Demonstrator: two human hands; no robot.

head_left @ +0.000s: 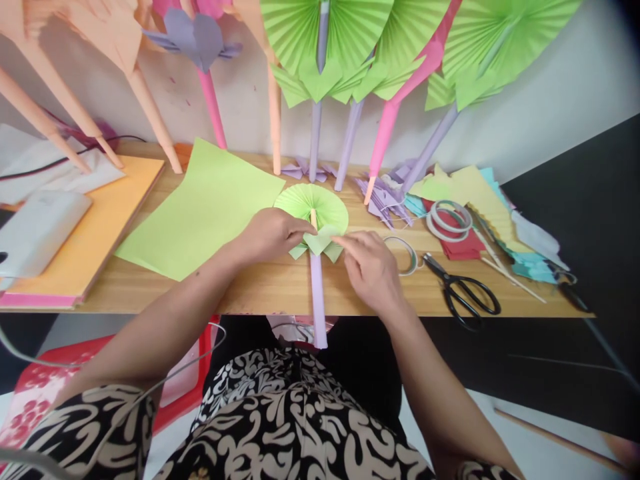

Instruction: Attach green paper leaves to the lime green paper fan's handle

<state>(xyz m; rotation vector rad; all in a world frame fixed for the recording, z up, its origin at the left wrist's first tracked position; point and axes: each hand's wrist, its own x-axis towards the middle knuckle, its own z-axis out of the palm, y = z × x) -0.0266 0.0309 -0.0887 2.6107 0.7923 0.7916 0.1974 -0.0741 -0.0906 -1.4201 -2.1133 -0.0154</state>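
A green pleated paper fan (327, 199) lies on the table, with a purple paper handle (318, 290) reaching over the front edge. A pale green folded heart-shaped paper (323, 239) covers the joint between fan and handle. From the left, my left hand (270, 235) is closed, its fingertips at the heart's upper left edge. My right hand (374, 268) is on the other side, index finger stretched to the heart's right corner, thumb apart and other fingers bent. A roll of tape (413, 259) lies close beside my right hand.
Black-handled scissors (467, 293) and stacked tape rolls (450, 221) lie right, near paper scraps (475, 190). A green sheet (200, 213) and orange paper stack (117, 220) lie left. Finished green fans (325, 47) lean on the wall. The table's front edge (270, 312) is close.
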